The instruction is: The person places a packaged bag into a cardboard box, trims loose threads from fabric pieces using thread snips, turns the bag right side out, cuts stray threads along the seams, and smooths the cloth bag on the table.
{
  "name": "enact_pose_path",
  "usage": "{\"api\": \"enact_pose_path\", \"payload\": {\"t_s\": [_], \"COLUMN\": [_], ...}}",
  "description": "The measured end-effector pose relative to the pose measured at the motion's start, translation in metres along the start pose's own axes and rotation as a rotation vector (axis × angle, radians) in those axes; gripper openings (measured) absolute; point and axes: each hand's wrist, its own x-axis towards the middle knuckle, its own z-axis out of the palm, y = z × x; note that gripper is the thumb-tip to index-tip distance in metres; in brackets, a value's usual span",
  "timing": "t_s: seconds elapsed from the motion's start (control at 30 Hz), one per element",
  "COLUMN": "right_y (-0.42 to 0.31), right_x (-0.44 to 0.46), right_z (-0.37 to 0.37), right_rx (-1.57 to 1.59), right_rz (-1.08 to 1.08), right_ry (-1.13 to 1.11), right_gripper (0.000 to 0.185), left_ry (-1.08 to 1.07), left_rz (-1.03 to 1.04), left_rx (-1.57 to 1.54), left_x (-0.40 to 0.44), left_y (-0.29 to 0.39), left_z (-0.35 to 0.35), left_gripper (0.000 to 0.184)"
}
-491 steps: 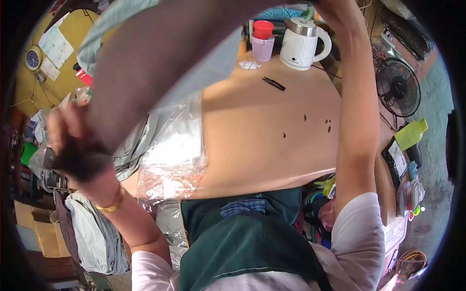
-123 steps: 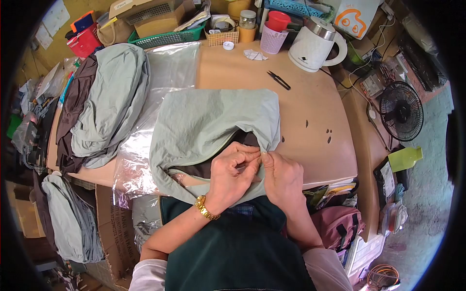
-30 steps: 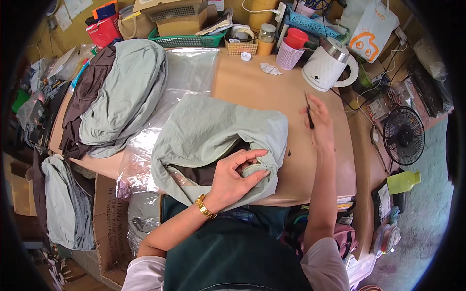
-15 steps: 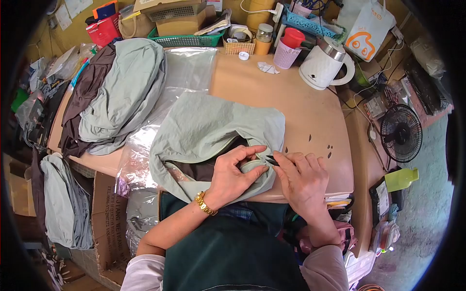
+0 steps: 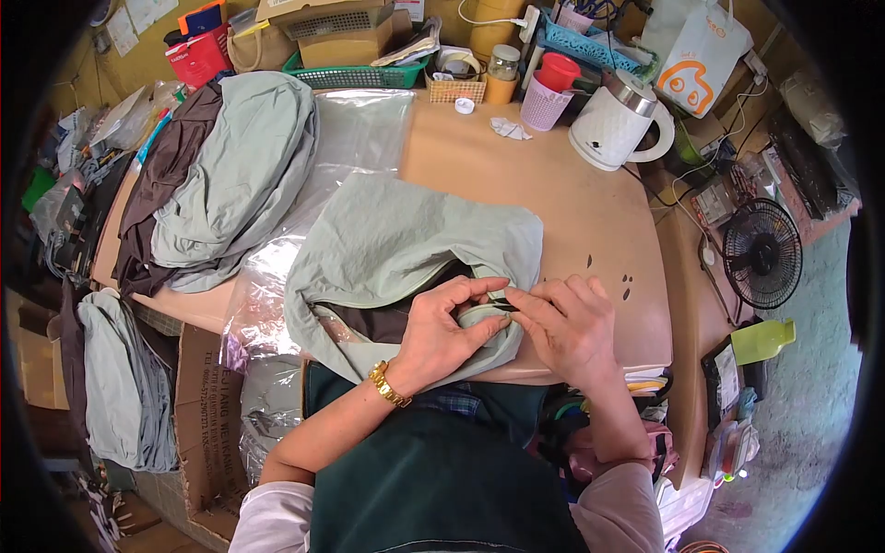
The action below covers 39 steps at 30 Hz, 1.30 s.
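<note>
A pale grey-green fabric piece lies on the table, its long slit gaping over a dark brown inside. My left hand pinches the fabric at the slit's right end, thumb and forefinger closed around the edge. Opposite it, my right hand is closed, its fingertips meeting the cloth beside my left fingertips. A small black item shows between the two hands at the right fingertips; its kind is mostly hidden by the fingers. A gold watch or bracelet circles my left wrist.
More grey-green and brown cloth is heaped at the left, beside clear plastic sheeting. A white kettle and a pink cup stand at the back right. A black fan is farther right. A cardboard box sits below the table's left edge.
My right hand has shifted slightly left and up, closer to my left fingertips, and less of the black item shows. My left hand and the fabric have barely moved.
</note>
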Motion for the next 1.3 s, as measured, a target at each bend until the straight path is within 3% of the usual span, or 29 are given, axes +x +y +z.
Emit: {"api": "enact_pose_path", "payload": {"t_s": [0.1, 0.17, 0.2, 0.27, 0.3, 0.33, 0.4, 0.43, 0.53, 0.57, 0.67, 0.8, 0.87, 1.0, 1.07, 1.1, 1.2, 1.27, 1.3], "right_y": [0.010, 0.012, 0.017, 0.024, 0.013, 0.013, 0.013, 0.006, 0.002, -0.004, -0.010, -0.008, -0.008, -0.018, -0.020, -0.020, -0.017, -0.017, -0.019], "right_x": [-0.006, -0.016, -0.020, -0.027, -0.016, -0.020, -0.028, -0.025, -0.032, -0.033, -0.029, -0.030, -0.031, -0.028, -0.028, -0.031, -0.040, -0.042, -0.042], "right_z": [0.013, 0.023, 0.026, 0.030, 0.016, 0.016, 0.017, 0.018, 0.040, 0.043, 0.043, 0.045, 0.046, 0.049, 0.049, 0.049, 0.051, 0.051, 0.050], "right_rx": [0.251, 1.200, 1.201, 2.013, 2.077, 2.076, 1.178, 1.107, 1.131, 1.216, 1.265, 1.227, 1.226, 1.259, 1.418, 1.416, 1.478, 1.464, 1.467], "right_rz": [0.033, 0.485, 0.483, 0.374, 0.478, 0.479, 0.641, 0.699, 0.741, 0.815, 0.767, 0.722, 0.686, 0.719, 0.827, 0.828, 0.931, 0.904, 0.907], "right_ry": [0.005, 0.015, 0.015, 0.313, 0.415, 0.418, 0.196, 0.046, -0.058, 0.013, 0.111, 0.087, 0.074, 0.179, 0.299, 0.301, 0.298, 0.254, 0.254], "right_gripper": [0.024, 0.026, 0.026, 0.037, 0.044, 0.044, 0.036, 0.023, 0.015, 0.015, 0.016, 0.012, 0.010, 0.010, 0.009, 0.009, 0.009, 0.008, 0.008], "left_ry": [-0.039, -0.026, -0.025, -0.004, -0.005, 0.002, 0.002, 0.012, 0.032, 0.044, 0.100, 0.096, 0.039, 0.057, 0.057, 0.055, 0.191, 0.183, 0.141], "left_rz": [0.015, 0.015, 0.016, -0.044, -0.044, -0.035, -0.027, 0.003, 0.077, 0.120, 0.200, 0.232, 0.076, 0.038, -0.130, -0.130, -0.039, 0.247, 0.252], "left_rx": [0.021, -0.116, -0.115, -0.122, -0.122, -0.155, -0.192, -0.197, -0.106, -0.014, 0.070, 0.015, -0.015, -0.081, -0.378, -0.379, -0.397, -0.155, -0.042], "left_x": [0.000, 0.000, 0.000, 0.001, 0.002, 0.002, 0.002, 0.003, 0.003, 0.002, 0.001, 0.004, 0.006, 0.006, 0.005, 0.005, 0.004, 0.000, 0.000], "left_y": [0.000, -0.002, -0.003, -0.006, -0.009, -0.011, -0.011, -0.011, -0.012, -0.012, -0.007, -0.017, -0.022, -0.022, -0.030, -0.031, -0.027, -0.010, 0.006], "left_z": [0.001, 0.002, 0.002, 0.002, 0.003, 0.004, 0.005, 0.005, 0.003, 0.003, 0.003, 0.005, 0.002, 0.003, 0.004, 0.002, -0.002, -0.004, -0.005], "left_gripper": [0.043, 0.041, 0.041, 0.041, 0.041, 0.041, 0.040, 0.039, 0.035, 0.032, 0.027, 0.020, 0.011, 0.012, 0.012, 0.012, 0.012, 0.021, 0.032]}}
